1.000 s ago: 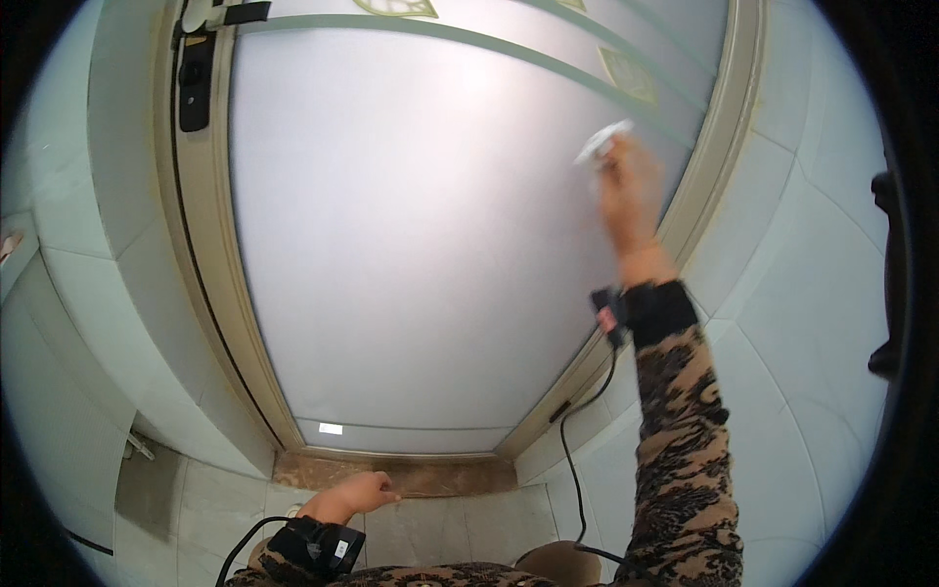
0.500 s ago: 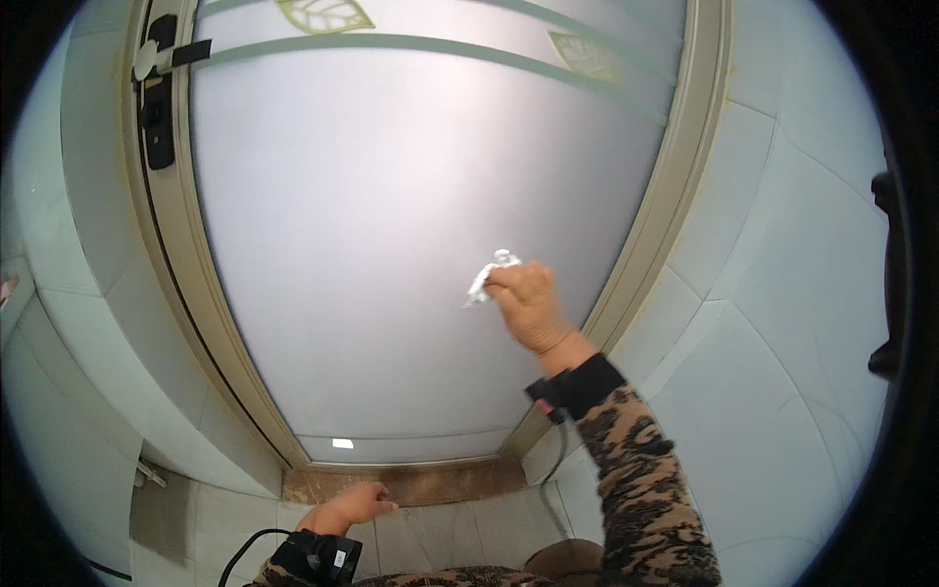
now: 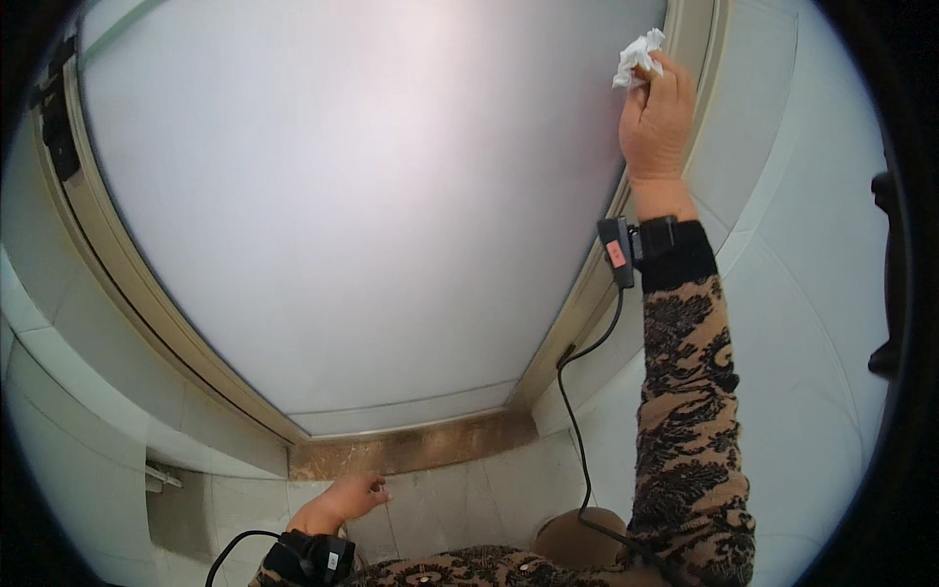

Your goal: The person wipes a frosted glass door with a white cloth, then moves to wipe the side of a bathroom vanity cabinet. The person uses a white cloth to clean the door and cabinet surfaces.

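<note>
At the upper right, my right hand [image 3: 660, 122] is closed around a crumpled white tissue [image 3: 641, 59]. The tissue is by the right edge of a frosted glass door [image 3: 372, 215], next to its beige metal frame [image 3: 577, 328]. Whether it presses on the glass or the frame I cannot tell. Low in front of my body, my left hand [image 3: 347, 497] hangs over the floor near the sill with nothing in it. Its fingers are loosely bent, with a gap between thumb and fingertips.
A dark door handle and lock plate [image 3: 59, 132] are at the far left. Below the door runs a brown stone sill [image 3: 411, 445], then grey floor tiles [image 3: 440, 509]. Pale tiled walls [image 3: 782, 323] flank the doorway. A black cable [image 3: 577, 421] trails from my right wrist device.
My right hand has gone up and right with the tissue, from the middle of the glass to the door's right edge. The view has shifted; my left hand stays low.
</note>
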`<state>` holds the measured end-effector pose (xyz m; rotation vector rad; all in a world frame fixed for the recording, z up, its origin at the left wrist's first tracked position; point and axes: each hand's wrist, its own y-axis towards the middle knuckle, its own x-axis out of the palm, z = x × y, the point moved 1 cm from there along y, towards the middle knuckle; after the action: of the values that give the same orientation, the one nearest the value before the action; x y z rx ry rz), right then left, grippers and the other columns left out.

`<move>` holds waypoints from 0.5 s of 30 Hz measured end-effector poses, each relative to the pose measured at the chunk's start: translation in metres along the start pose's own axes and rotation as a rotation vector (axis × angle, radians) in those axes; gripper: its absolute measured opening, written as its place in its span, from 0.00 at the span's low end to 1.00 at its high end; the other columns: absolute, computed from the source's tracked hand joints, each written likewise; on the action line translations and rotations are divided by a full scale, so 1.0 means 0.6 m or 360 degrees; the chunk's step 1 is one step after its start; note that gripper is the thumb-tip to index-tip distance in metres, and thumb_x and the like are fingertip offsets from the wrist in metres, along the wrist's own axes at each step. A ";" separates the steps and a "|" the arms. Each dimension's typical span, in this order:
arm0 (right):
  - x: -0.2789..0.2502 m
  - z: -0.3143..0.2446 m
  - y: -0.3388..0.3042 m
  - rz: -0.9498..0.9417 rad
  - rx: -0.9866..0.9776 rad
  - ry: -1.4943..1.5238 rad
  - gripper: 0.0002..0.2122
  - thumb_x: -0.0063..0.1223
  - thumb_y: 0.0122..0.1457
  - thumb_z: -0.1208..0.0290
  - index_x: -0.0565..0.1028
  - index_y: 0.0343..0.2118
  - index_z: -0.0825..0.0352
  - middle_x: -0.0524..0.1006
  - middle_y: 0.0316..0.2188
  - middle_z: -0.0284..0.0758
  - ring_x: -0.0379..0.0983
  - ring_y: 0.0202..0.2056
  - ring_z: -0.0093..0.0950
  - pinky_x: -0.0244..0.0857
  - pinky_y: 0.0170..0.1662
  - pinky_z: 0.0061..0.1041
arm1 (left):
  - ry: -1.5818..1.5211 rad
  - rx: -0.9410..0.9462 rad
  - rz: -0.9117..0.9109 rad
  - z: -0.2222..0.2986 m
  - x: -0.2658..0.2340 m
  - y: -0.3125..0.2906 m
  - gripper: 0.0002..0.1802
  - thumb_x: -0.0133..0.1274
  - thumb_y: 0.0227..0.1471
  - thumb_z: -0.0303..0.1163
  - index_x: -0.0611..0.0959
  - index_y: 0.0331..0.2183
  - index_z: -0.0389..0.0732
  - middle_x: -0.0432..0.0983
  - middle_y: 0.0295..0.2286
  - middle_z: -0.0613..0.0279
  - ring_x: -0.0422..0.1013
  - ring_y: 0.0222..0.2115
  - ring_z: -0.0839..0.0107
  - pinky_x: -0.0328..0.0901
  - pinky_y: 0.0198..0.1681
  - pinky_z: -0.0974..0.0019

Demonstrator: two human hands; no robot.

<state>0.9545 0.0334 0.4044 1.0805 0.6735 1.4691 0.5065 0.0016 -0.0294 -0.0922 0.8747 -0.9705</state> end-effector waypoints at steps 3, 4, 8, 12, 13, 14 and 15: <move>-0.003 -0.003 -0.040 -0.0093 0.0096 0.0055 0.14 0.52 0.46 0.84 0.72 0.39 0.67 0.73 0.42 0.39 0.68 0.44 0.41 0.62 0.48 0.37 | -0.0013 -0.0022 -0.0010 0.049 -0.022 -0.015 0.30 0.58 0.50 0.50 0.79 0.45 0.34 0.78 0.39 0.45 0.74 0.41 0.49 0.68 0.43 0.55; -0.003 -0.025 -0.054 -0.0222 0.0148 0.0082 0.14 0.51 0.46 0.84 0.72 0.39 0.67 0.73 0.41 0.40 0.68 0.44 0.42 0.62 0.48 0.38 | -0.0025 -0.0044 -0.0032 0.055 -0.039 -0.030 0.30 0.58 0.50 0.50 0.79 0.45 0.34 0.78 0.39 0.45 0.74 0.41 0.49 0.68 0.43 0.55; -0.021 -0.051 -0.139 -0.0431 0.0344 0.0264 0.13 0.49 0.51 0.82 0.71 0.42 0.69 0.71 0.45 0.45 0.66 0.48 0.45 0.58 0.53 0.40 | -0.0122 0.0067 -0.0077 0.121 -0.081 -0.045 0.29 0.58 0.50 0.49 0.79 0.44 0.34 0.78 0.39 0.46 0.73 0.42 0.49 0.68 0.44 0.55; -0.011 -0.083 -0.160 -0.0715 0.0622 0.0160 0.10 0.53 0.54 0.78 0.73 0.40 0.68 0.72 0.39 0.40 0.67 0.44 0.40 0.62 0.48 0.38 | -0.0082 0.0229 0.0012 0.141 -0.138 -0.076 0.28 0.57 0.51 0.48 0.78 0.46 0.35 0.77 0.40 0.47 0.72 0.42 0.48 0.67 0.44 0.54; -0.007 -0.088 -0.146 -0.0651 0.0584 0.0135 0.10 0.52 0.55 0.77 0.73 0.41 0.69 0.71 0.40 0.40 0.67 0.44 0.40 0.62 0.48 0.37 | -0.0025 0.0282 -0.0005 0.147 -0.147 -0.087 0.28 0.56 0.51 0.48 0.77 0.46 0.35 0.77 0.40 0.47 0.72 0.42 0.48 0.67 0.44 0.54; -0.007 -0.094 -0.127 -0.0577 0.0624 0.0077 0.10 0.52 0.56 0.77 0.73 0.42 0.69 0.70 0.41 0.40 0.68 0.44 0.40 0.63 0.48 0.36 | 0.0017 0.0264 0.0012 0.150 -0.157 -0.100 0.28 0.56 0.52 0.48 0.77 0.46 0.36 0.76 0.41 0.47 0.72 0.43 0.48 0.67 0.44 0.53; 0.003 -0.100 -0.104 -0.0551 0.1035 0.0080 0.11 0.51 0.57 0.76 0.73 0.42 0.70 0.70 0.42 0.41 0.68 0.44 0.40 0.63 0.49 0.36 | 0.0037 0.0272 0.0023 0.153 -0.166 -0.114 0.27 0.55 0.52 0.48 0.77 0.46 0.36 0.76 0.41 0.47 0.72 0.43 0.48 0.67 0.45 0.53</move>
<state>0.9283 0.0572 0.3254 1.3266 1.3595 0.9942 0.4966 0.0090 0.1218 0.0711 0.8095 -1.0302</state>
